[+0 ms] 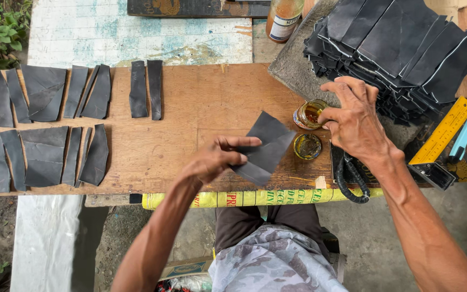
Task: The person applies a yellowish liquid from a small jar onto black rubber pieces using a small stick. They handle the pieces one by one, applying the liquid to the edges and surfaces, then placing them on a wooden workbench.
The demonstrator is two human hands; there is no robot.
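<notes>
Far to the left of the left hand, two rows of cut dark pieces point(47, 127) lie flat on the wooden board point(190, 108), well apart from the fingers; two more narrow strips point(147, 89) lie above and to the left of that hand. The left hand point(214, 159) reaches in from the lower left with the forearm angled up across the board's near edge, wrist bent, thumb and fingers pinched closed on the left edge of a dark sheet point(266, 148), which is lifted and tilted just to the hand's right. Between the two hands sit a round lid point(307, 146) and, just above it, a small open jar point(310, 113) of amber liquid. The right hand point(352, 121) comes from the lower right, forearm nearly straight, palm down, fingers curled toward the jar with the fingertips at its rim; whether they grip it cannot be told. Above and right of this hand a stack of dark sheets point(401, 43) is piled; to its right lies a yellow ruler point(443, 130).
</notes>
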